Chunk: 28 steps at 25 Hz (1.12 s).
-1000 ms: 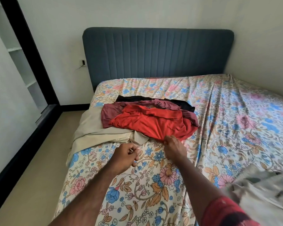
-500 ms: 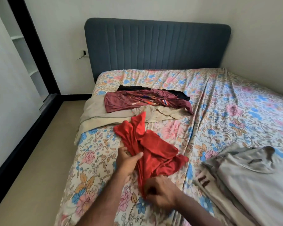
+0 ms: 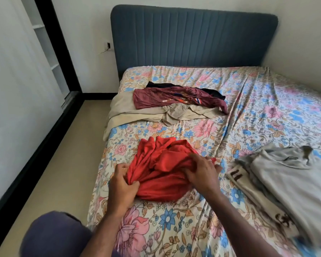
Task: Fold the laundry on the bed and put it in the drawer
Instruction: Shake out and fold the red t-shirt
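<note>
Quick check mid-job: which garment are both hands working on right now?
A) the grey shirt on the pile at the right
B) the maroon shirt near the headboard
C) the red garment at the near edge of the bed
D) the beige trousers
C. The left hand grips a bunched edge of the red garment and the right hand holds its other side; the maroon shirt lies untouched farther up the bed.

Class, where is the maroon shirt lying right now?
In the head view, the maroon shirt lies toward the headboard, on the beige garment, beyond the red garment.
</note>
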Each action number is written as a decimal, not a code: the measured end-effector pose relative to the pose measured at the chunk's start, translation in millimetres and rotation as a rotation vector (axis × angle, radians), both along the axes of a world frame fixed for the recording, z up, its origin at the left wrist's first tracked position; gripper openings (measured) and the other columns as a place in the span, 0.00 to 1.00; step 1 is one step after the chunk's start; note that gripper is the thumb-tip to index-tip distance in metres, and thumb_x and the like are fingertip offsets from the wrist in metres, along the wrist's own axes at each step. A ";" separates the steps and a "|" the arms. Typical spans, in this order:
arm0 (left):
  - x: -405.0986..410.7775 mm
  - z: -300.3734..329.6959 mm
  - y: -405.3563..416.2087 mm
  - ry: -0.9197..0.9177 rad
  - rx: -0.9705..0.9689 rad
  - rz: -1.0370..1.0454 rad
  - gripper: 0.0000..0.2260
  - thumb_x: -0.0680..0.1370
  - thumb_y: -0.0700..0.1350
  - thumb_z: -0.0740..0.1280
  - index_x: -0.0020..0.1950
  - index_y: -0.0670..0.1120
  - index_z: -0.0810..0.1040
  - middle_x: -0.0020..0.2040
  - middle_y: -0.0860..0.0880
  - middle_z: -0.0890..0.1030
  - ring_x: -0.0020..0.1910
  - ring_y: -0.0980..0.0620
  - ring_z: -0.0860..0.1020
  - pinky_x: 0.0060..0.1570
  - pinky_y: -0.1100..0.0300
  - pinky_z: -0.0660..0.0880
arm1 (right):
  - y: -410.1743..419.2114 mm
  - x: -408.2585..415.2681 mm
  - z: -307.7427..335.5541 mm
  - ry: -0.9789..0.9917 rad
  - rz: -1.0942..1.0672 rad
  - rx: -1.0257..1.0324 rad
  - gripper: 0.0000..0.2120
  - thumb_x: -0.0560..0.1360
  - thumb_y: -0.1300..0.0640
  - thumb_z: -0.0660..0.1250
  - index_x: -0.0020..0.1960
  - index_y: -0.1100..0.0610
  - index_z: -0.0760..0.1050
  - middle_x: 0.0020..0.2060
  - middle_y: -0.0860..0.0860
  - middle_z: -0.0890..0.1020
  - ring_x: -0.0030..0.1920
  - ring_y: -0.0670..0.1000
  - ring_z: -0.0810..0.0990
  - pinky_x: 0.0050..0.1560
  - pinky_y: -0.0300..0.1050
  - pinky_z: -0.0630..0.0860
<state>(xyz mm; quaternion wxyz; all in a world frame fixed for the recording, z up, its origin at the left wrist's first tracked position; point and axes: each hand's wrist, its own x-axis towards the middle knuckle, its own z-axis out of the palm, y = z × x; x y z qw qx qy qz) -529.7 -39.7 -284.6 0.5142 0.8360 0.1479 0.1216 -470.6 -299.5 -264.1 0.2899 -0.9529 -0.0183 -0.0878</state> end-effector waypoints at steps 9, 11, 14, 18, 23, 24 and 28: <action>-22.0 1.6 -26.2 -0.237 0.732 -0.561 0.20 0.72 0.41 0.70 0.62 0.56 0.81 0.71 0.56 0.73 0.72 0.55 0.65 0.68 0.44 0.64 | 48.6 -99.1 -37.1 -0.145 0.154 0.358 0.28 0.73 0.69 0.69 0.61 0.40 0.72 0.74 0.45 0.62 0.72 0.48 0.65 0.64 0.51 0.78; -23.1 5.2 -24.0 -0.181 0.482 -0.465 0.13 0.74 0.40 0.67 0.55 0.52 0.84 0.60 0.55 0.81 0.62 0.55 0.74 0.63 0.48 0.69 | 39.0 -95.1 -32.6 -0.151 -0.037 0.465 0.34 0.71 0.65 0.76 0.66 0.40 0.64 0.72 0.46 0.64 0.69 0.48 0.69 0.66 0.45 0.76; -24.3 20.0 -0.4 -0.148 -0.162 -0.126 0.11 0.71 0.43 0.59 0.39 0.46 0.81 0.37 0.49 0.80 0.38 0.50 0.76 0.41 0.55 0.73 | 29.7 -98.4 -33.3 -0.114 -0.136 0.436 0.31 0.70 0.62 0.78 0.67 0.49 0.68 0.58 0.45 0.74 0.55 0.45 0.76 0.56 0.40 0.78; -28.1 22.4 20.3 -0.123 -0.041 0.202 0.10 0.70 0.44 0.55 0.29 0.45 0.66 0.27 0.47 0.70 0.30 0.45 0.69 0.33 0.54 0.64 | 24.0 -107.6 -40.7 -0.190 -0.131 0.231 0.14 0.73 0.64 0.74 0.55 0.50 0.80 0.55 0.43 0.74 0.56 0.47 0.75 0.60 0.56 0.77; -38.4 28.6 11.4 -0.358 0.387 0.169 0.08 0.71 0.42 0.63 0.47 0.45 0.80 0.45 0.56 0.77 0.49 0.50 0.72 0.53 0.46 0.69 | 30.8 -119.1 -29.8 -0.312 0.036 0.353 0.15 0.77 0.65 0.69 0.53 0.44 0.77 0.56 0.42 0.78 0.49 0.44 0.80 0.47 0.53 0.82; -41.7 27.1 2.0 -0.451 0.468 -0.046 0.12 0.71 0.45 0.65 0.53 0.47 0.80 0.49 0.56 0.78 0.52 0.53 0.72 0.55 0.47 0.69 | 38.9 -122.2 -26.6 -0.287 0.121 0.415 0.17 0.78 0.67 0.67 0.54 0.44 0.76 0.52 0.42 0.79 0.44 0.44 0.80 0.42 0.51 0.83; -46.2 11.5 -43.4 -0.323 0.531 -0.606 0.19 0.76 0.52 0.69 0.66 0.52 0.75 0.57 0.54 0.82 0.56 0.55 0.79 0.61 0.45 0.74 | 57.1 -122.2 -17.7 -0.238 0.229 0.619 0.26 0.73 0.70 0.73 0.62 0.45 0.72 0.49 0.40 0.79 0.47 0.46 0.83 0.44 0.43 0.83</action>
